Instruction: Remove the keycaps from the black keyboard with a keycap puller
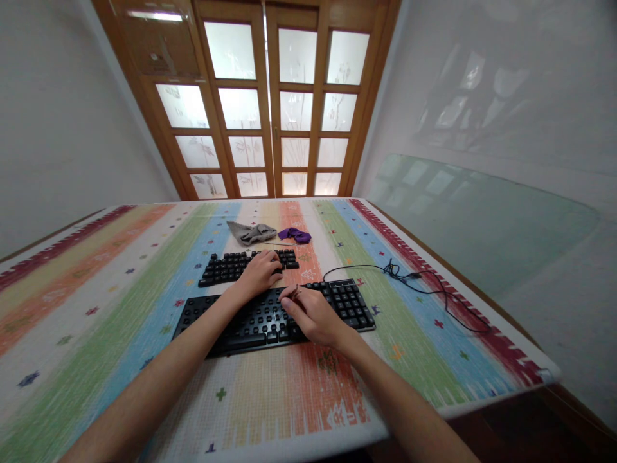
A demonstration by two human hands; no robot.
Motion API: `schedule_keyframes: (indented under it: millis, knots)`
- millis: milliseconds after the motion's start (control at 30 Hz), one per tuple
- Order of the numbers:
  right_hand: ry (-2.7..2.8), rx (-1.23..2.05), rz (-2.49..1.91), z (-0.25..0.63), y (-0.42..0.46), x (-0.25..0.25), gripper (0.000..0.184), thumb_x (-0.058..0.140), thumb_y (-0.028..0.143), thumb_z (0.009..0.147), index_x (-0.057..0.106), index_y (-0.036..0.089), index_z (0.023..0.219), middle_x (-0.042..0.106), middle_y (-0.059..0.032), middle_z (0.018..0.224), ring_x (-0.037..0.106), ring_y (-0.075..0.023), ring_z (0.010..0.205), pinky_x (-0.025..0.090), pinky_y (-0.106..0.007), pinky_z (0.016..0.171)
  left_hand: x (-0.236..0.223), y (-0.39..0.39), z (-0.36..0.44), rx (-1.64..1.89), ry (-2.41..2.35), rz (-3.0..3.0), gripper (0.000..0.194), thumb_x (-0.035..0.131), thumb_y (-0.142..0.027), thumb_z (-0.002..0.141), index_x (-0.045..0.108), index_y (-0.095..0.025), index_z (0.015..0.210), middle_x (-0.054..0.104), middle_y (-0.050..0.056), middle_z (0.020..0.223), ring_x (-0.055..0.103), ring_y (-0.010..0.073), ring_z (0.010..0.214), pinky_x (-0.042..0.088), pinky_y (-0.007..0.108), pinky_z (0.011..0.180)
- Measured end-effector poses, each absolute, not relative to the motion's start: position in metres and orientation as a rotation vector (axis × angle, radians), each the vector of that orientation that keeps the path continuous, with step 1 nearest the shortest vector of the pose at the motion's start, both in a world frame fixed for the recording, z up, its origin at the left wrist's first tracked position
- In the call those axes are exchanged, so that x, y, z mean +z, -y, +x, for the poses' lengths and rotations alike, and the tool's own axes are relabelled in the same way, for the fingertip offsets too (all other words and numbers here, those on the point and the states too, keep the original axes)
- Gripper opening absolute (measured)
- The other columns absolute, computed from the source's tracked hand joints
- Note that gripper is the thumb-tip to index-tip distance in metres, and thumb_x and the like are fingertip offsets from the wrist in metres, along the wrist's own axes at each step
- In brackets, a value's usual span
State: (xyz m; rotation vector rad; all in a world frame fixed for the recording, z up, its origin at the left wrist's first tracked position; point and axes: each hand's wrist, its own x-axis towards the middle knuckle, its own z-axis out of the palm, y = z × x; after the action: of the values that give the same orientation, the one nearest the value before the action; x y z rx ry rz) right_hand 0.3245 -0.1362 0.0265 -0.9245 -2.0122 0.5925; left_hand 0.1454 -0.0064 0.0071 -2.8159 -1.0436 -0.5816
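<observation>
A black keyboard (260, 319) lies in front of me, with many keycaps off its left and middle part, leaving small posts bare. The number pad at its right end (348, 305) still carries its keys. Behind it, loose black keycaps (224, 267) are laid out in rows on the cloth. My left hand (260, 273) rests over the right part of these rows, thumb and fingers apart, fingertips at the keycaps. Above the middle of the keyboard, my right hand (311, 312) is closed in a pinch; what sits between its fingertips is too small to tell.
A grey cloth (251, 233) and a purple cloth (295, 235) lie behind the loose keycaps. The keyboard's black cable (400, 273) runs tangled to the right. A striped tablecloth (130, 276) covers the table, with walls at both sides and wooden glazed doors (273, 128) beyond.
</observation>
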Motion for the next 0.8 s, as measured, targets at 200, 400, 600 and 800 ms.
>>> schedule_keyframes:
  millis: [200, 400, 600, 800]
  knots:
    - [2.020, 0.582, -0.924, 0.324, 0.137, 0.028, 0.020, 0.045, 0.029, 0.099, 0.059, 0.017, 0.090, 0.063, -0.0038, 0.077, 0.060, -0.0171, 0.071, 0.046, -0.029, 0.073, 0.007, 0.006, 0.146, -0.586, 1.061, -2.795, 0.007, 0.067, -0.022, 0.084, 0.070, -0.016, 0.088, 0.061, 0.009, 0.101, 0.053, 0.0259, 0.098, 0.047, 0.041, 0.089]
    - [2.006, 0.512, -0.952, 0.324, 0.136, 0.026, 0.023, 0.044, 0.030, 0.100, 0.060, 0.018, 0.089, 0.064, -0.0043, 0.077, 0.061, -0.0176, 0.071, 0.045, -0.029, 0.072, 0.010, 0.010, 0.144, -0.608, 1.068, -2.791, 0.011, 0.067, -0.023, 0.084, 0.069, -0.016, 0.093, 0.061, 0.009, 0.101, 0.053, 0.0262, 0.100, 0.048, 0.042, 0.091]
    - [1.820, 0.359, -1.054, 0.327, 0.135, 0.022, 0.027, 0.043, 0.033, 0.100, 0.058, 0.019, 0.082, 0.064, -0.0051, 0.074, 0.062, -0.0181, 0.069, 0.044, -0.029, 0.068, 0.016, 0.031, 0.142, -0.698, 1.082, -2.825, 0.014, 0.056, -0.022, 0.090, 0.070, -0.017, 0.090, 0.061, 0.009, 0.102, 0.052, 0.0242, 0.097, 0.048, 0.042, 0.091]
    - [1.795, 0.352, -1.068, 0.330, 0.134, 0.025, 0.028, 0.042, 0.036, 0.100, 0.056, 0.019, 0.082, 0.065, -0.0056, 0.076, 0.061, -0.0185, 0.070, 0.045, -0.029, 0.069, 0.018, 0.068, 0.141, -0.767, 1.055, -2.962, 0.018, 0.052, -0.021, 0.094, 0.069, -0.018, 0.095, 0.062, 0.009, 0.106, 0.053, 0.0236, 0.099, 0.048, 0.041, 0.091]
